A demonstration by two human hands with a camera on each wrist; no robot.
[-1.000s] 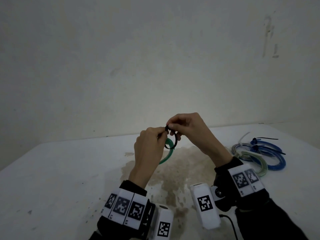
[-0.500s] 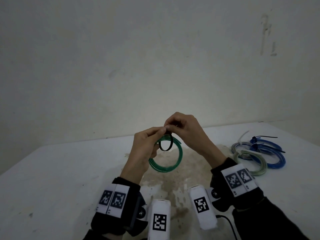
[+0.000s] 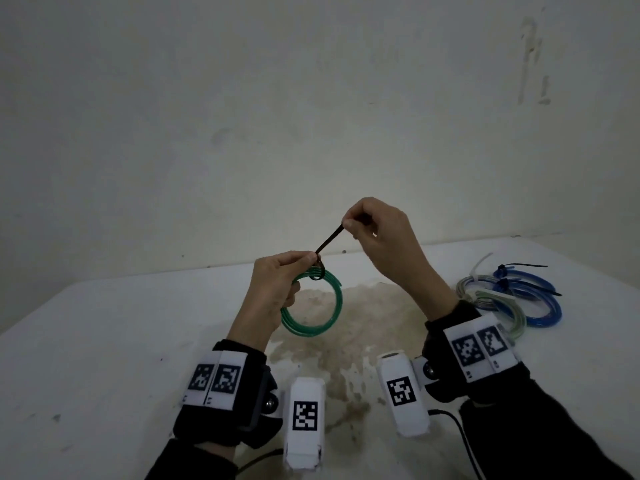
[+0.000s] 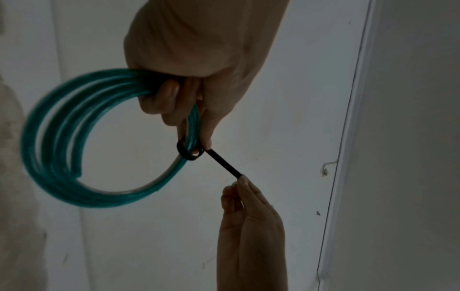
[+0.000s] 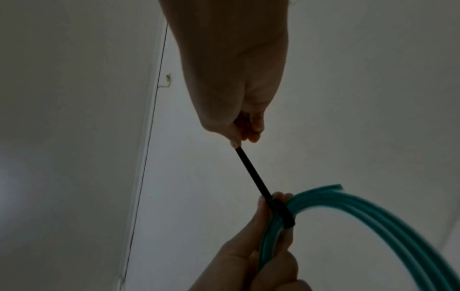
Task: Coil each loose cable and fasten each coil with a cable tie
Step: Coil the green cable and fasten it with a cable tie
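Between the two hands the black cable tie [image 3: 329, 241] runs taut, slanting up from the green coil [image 3: 313, 308] gripped by the left hand [image 3: 277, 289] to the right hand [image 3: 377, 233] pinching its tail.

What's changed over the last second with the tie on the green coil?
The right hand has pulled the tail of the black plastic cable tie up and away, shrinking its loop snug around the green coiled cable. The left hand still pinches the coil beside the tie's loop. The tied blue and pale coils on the white table have not moved.
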